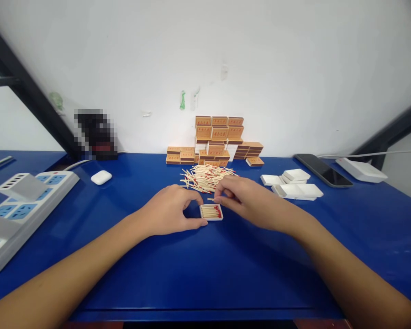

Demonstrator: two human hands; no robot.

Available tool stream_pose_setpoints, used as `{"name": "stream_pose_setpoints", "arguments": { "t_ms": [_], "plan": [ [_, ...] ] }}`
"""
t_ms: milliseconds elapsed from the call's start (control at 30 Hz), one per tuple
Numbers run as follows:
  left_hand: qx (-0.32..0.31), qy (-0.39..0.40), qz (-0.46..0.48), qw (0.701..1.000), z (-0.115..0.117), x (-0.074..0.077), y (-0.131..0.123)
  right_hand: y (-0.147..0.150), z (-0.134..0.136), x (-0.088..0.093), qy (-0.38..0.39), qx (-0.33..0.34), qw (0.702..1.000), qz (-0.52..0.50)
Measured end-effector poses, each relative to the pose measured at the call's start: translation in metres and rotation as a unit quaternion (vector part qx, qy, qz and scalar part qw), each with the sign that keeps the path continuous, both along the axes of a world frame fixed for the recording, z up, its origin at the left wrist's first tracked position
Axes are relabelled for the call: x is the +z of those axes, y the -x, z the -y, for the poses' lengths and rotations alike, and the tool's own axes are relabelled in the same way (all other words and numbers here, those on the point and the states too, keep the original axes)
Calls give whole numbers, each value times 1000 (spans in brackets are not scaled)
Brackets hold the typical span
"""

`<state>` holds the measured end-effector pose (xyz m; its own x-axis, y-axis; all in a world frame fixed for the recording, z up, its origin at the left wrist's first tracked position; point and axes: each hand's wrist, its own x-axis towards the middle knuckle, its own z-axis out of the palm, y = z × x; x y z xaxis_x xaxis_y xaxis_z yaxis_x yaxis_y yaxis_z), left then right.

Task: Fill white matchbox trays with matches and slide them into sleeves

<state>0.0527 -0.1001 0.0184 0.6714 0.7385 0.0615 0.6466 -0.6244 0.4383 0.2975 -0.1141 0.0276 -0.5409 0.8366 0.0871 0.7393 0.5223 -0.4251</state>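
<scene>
A small white matchbox tray (pixel 211 212) with several red-tipped matches in it sits on the blue table (pixel 205 274). My left hand (pixel 169 210) is curled beside the tray, thumb and fingers against its left edge. My right hand (pixel 241 198) hovers just above the tray's far side, fingers pinched on a few matches. A loose pile of matches (pixel 205 177) lies right behind both hands.
Stacked orange matchboxes (pixel 217 141) stand against the wall. Several empty white trays (pixel 294 183) lie to the right, then a black phone (pixel 324 170) and a white box (pixel 361 169). A power strip (pixel 17 210) and white earbud case (pixel 101 177) sit left.
</scene>
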Motion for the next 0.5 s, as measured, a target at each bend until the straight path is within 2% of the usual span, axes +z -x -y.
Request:
{"name": "stream_pose_setpoints", "arguments": {
  "t_ms": [200, 367, 500],
  "plan": [
    [-1, -8, 2, 1000, 1, 1, -2, 15, 9, -7, -5, 28, 1000, 12],
    [5, 4, 0, 1000, 1, 2, -1, -1, 4, 3, -40, 9, 999, -15],
    [9, 11, -4, 1000, 0, 2, -1, -7, 4, 2, -5, 30, 1000, -1]
  ]
}}
